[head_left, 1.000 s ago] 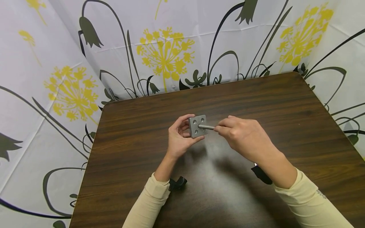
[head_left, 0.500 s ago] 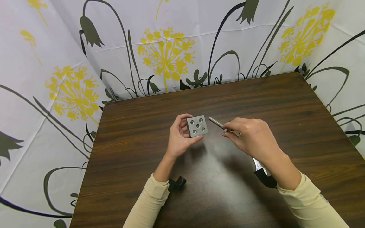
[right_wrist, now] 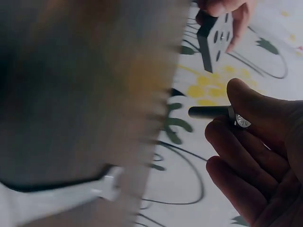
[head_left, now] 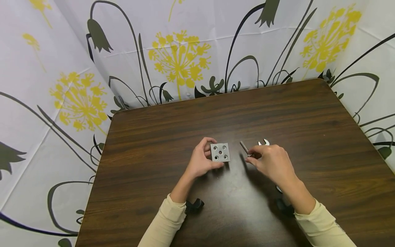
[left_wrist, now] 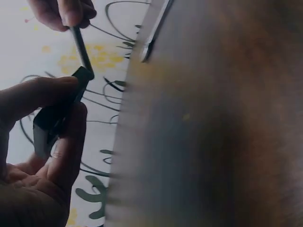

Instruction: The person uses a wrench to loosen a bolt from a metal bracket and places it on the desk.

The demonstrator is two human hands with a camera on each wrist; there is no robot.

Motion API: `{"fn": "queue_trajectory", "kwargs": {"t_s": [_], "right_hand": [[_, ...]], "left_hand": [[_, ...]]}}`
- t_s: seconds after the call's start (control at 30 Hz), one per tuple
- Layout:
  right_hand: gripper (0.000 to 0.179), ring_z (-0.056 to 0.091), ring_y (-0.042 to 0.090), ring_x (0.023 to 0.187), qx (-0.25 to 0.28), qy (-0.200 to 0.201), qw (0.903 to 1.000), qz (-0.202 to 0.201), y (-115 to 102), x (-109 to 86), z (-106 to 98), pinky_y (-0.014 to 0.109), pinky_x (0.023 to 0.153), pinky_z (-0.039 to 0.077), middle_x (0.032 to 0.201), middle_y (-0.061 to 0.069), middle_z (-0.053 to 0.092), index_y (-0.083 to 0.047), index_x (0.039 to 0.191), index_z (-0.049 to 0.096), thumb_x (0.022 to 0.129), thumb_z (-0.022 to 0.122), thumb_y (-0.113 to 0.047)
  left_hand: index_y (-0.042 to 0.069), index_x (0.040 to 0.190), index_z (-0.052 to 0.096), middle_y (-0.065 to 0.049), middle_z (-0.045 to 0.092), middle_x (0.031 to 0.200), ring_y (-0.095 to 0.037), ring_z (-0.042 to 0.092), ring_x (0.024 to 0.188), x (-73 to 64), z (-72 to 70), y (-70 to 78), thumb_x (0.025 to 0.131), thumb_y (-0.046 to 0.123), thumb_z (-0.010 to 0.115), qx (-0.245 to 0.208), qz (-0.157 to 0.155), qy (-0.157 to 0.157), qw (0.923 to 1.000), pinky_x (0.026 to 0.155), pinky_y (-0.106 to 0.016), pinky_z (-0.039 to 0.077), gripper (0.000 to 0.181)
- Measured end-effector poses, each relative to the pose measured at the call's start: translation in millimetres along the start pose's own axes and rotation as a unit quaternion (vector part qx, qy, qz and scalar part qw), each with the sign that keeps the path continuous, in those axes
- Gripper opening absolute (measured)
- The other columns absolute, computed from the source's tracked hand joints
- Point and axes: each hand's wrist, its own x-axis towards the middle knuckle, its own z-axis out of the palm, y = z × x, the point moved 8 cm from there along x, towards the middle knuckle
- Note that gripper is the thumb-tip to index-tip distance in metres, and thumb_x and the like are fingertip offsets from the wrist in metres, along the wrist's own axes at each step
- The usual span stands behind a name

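My left hand (head_left: 200, 161) holds a square grey metal block (head_left: 224, 157) by its edges, thumb below and fingers above in the head view. Its face shows several round holes, with a smaller one in the middle. In my right hand (head_left: 275, 164) a metal bolt (head_left: 244, 147) is pinched between thumb and fingers. The right wrist view shows the bolt's marked head (right_wrist: 242, 121) near the fingertips, its plain-looking shank (right_wrist: 206, 112) pointing outward. In the head view the bolt is apart from the block, to its right.
A silver wrench (head_left: 264, 142) lies on the dark wood table (head_left: 172, 120), partly hidden under my right hand and forearm. Black wrist gear (head_left: 195, 206) shows beside my left cuff. A flower-print curtain (head_left: 185, 51) hangs behind the table.
The bolt, earlier at the block's middle hole, has come away to the right. Both hands have then moved lower and nearer, and the wrench's open end has come into view.
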Motion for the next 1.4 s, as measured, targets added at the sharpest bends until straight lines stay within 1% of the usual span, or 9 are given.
{"fn": "queue_trajectory", "kwargs": {"t_s": [0.13, 0.33, 0.5, 0.67, 0.77, 0.83, 1.07, 1.17, 1.4], "right_hand": [[0.020, 0.061, 0.017, 0.056, -0.010, -0.016, 0.9997, 0.014, 11.1, -8.3, 18.4, 0.040, 0.050, 0.048, 0.065, -0.009, 0.066, -0.018, 0.077, 0.073, 0.067, 0.090, -0.021], [0.020, 0.062, 0.023, 0.055, -0.016, -0.022, 0.9990, 0.037, 20.2, -16.7, 37.3, 0.045, 0.050, 0.048, 0.063, -0.005, 0.066, -0.017, 0.076, 0.073, 0.068, 0.090, -0.022], [0.021, 0.063, 0.027, 0.056, -0.020, -0.027, 0.9977, 0.059, 23.5, -22.0, 45.2, 0.047, 0.050, 0.048, 0.064, -0.003, 0.067, -0.017, 0.078, 0.074, 0.068, 0.090, -0.025], [0.022, 0.063, 0.026, 0.057, -0.030, -0.041, 0.9973, 0.053, 24.2, -26.8, 52.7, 0.047, 0.051, 0.048, 0.065, -0.005, 0.066, -0.017, 0.078, 0.072, 0.068, 0.090, -0.027], [0.022, 0.061, 0.022, 0.057, -0.034, -0.050, 0.9972, 0.044, 23.7, -29.0, 56.6, 0.047, 0.051, 0.048, 0.065, -0.007, 0.064, -0.018, 0.076, 0.072, 0.068, 0.090, -0.027], [0.021, 0.061, 0.021, 0.057, -0.035, -0.055, 0.9971, 0.040, 23.0, -29.7, 58.7, 0.047, 0.052, 0.048, 0.065, -0.007, 0.064, -0.018, 0.076, 0.072, 0.069, 0.090, -0.027], [0.015, 0.067, 0.022, 0.066, -0.041, -0.066, 0.9965, 0.031, 22.0, -30.0, 61.8, 0.048, 0.056, 0.051, 0.074, -0.001, 0.071, -0.016, 0.080, 0.076, 0.072, 0.088, -0.020], [0.014, 0.068, 0.023, 0.068, -0.040, -0.067, 0.9966, 0.026, 21.6, -29.6, 63.2, 0.047, 0.057, 0.052, 0.075, -0.001, 0.071, -0.016, 0.080, 0.076, 0.072, 0.087, -0.018], [0.011, 0.069, 0.022, 0.070, -0.038, -0.077, 0.9959, 0.027, 22.8, -29.8, 66.1, 0.047, 0.058, 0.052, 0.077, -0.001, 0.072, -0.017, 0.081, 0.077, 0.074, 0.085, -0.016]], "left_hand": [[0.000, 0.123, 0.049, -0.019, 0.071, 0.099, -0.028, 0.071, 0.084, -2.7, 6.8, -15.2, 0.062, -0.011, 0.086, 0.024, -0.026, -0.006, 0.9994, 0.070, -0.031, 0.055, 0.071], [0.004, 0.117, 0.052, -0.009, 0.073, 0.090, -0.017, 0.070, 0.072, -4.3, 10.2, -33.1, 0.061, -0.009, 0.087, 0.058, -0.061, 0.001, 0.9964, 0.060, -0.024, 0.052, 0.068], [0.006, 0.116, 0.053, -0.005, 0.072, 0.087, -0.013, 0.069, 0.070, -6.6, 10.8, -42.0, 0.059, -0.007, 0.089, 0.087, -0.075, 0.000, 0.9934, 0.061, -0.025, 0.052, 0.068], [0.006, 0.116, 0.055, -0.003, 0.072, 0.083, -0.010, 0.068, 0.068, -7.9, 11.8, -42.9, 0.059, -0.001, 0.092, 0.125, -0.072, -0.007, 0.9896, 0.064, -0.026, 0.053, 0.068], [0.009, 0.115, 0.059, 0.001, 0.069, 0.080, -0.008, 0.065, 0.066, -7.8, 9.8, -37.6, 0.058, 0.008, 0.094, 0.185, -0.060, 0.001, 0.9809, 0.066, -0.027, 0.052, 0.067], [0.011, 0.114, 0.062, 0.003, 0.066, 0.079, -0.007, 0.062, 0.065, -8.3, 7.7, -33.0, 0.056, 0.013, 0.096, 0.228, -0.056, 0.009, 0.9719, 0.065, -0.028, 0.051, 0.067], [0.017, 0.116, 0.064, -0.002, 0.055, 0.090, -0.015, 0.049, 0.073, -11.9, 6.8, -23.2, 0.057, 0.026, 0.096, 0.358, -0.054, 0.022, 0.9319, 0.069, -0.035, 0.044, 0.068], [0.018, 0.116, 0.065, -0.003, 0.052, 0.096, -0.017, 0.049, 0.073, -13.1, 6.0, -23.2, 0.056, 0.026, 0.096, 0.372, -0.060, 0.032, 0.9256, 0.066, -0.036, 0.045, 0.069], [0.018, 0.117, 0.065, -0.004, 0.048, 0.101, -0.020, 0.052, 0.071, -14.1, 4.3, -24.9, 0.055, 0.027, 0.097, 0.388, -0.069, 0.044, 0.9180, 0.065, -0.037, 0.046, 0.070]]}}
